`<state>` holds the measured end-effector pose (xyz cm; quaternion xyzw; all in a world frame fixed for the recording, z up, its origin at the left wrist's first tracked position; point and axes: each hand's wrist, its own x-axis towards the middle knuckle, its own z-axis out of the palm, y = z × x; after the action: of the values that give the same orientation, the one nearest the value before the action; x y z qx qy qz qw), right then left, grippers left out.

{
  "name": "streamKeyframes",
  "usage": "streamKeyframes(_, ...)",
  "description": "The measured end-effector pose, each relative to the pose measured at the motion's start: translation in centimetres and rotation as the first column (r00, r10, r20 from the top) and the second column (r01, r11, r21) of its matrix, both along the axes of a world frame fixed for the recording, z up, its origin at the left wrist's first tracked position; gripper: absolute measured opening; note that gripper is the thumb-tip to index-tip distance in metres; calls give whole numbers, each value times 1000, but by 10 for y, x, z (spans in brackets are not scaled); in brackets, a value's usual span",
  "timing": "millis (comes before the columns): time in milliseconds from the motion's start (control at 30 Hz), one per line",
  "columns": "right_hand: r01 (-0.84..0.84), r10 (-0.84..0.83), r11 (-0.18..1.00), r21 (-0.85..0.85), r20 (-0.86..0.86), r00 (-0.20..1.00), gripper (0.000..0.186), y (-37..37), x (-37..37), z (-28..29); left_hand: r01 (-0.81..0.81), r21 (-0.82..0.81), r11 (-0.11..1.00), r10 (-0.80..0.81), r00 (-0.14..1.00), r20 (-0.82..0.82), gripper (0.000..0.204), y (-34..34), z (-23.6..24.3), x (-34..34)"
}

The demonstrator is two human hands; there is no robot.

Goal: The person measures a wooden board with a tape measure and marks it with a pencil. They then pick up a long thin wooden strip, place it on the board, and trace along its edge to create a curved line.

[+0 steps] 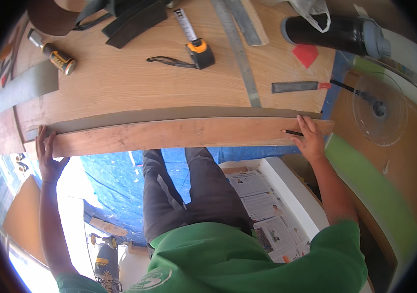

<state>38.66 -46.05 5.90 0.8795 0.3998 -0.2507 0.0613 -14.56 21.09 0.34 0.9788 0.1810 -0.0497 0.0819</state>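
A long reddish-brown wooden plank (pixel 184 133) lies across the near edge of the workbench, with a long grey-brown strip (pixel 184 115) right behind it. At the plank's left end, my left hand (pixel 49 156) rests with its fingers stretched over the wood and its thumb apart. On the right end, my right hand (pixel 311 139) touches the plank with its fingertips. A dark pencil (pixel 292 132) is held between those fingers, its tip pointing left along the plank.
On the workbench (pixel 135 83) lie a tape measure (pixel 202 54), a steel ruler (pixel 240 53), a black-and-yellow handled tool (pixel 59 58), a grey bar (pixel 295 87) and a black bottle (pixel 328 35). A fan (pixel 379 107) stands right. Below are a blue sheet (pixel 113 183) and a white box (pixel 291 195).
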Motion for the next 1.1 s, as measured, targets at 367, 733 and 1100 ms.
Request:
streamKeyframes(367, 33, -34, 999, -20, -36, 999, 85, -41, 6, -11, -142, -45, 989, 131, 973, -187, 89, -16, 35, 31)
streamKeyframes(733, -58, 59, 995, -85, 3, 998, 100, -43, 14, -9, -86, -140, 986, 73, 993, -95, 83, -7, 33, 22)
streamKeyframes(1100, -35, 36, 992, -119, 12, 999, 93, -57, 24, -15, -71, -171, 983, 64, 997, -47, 82, 0, 25, 19)
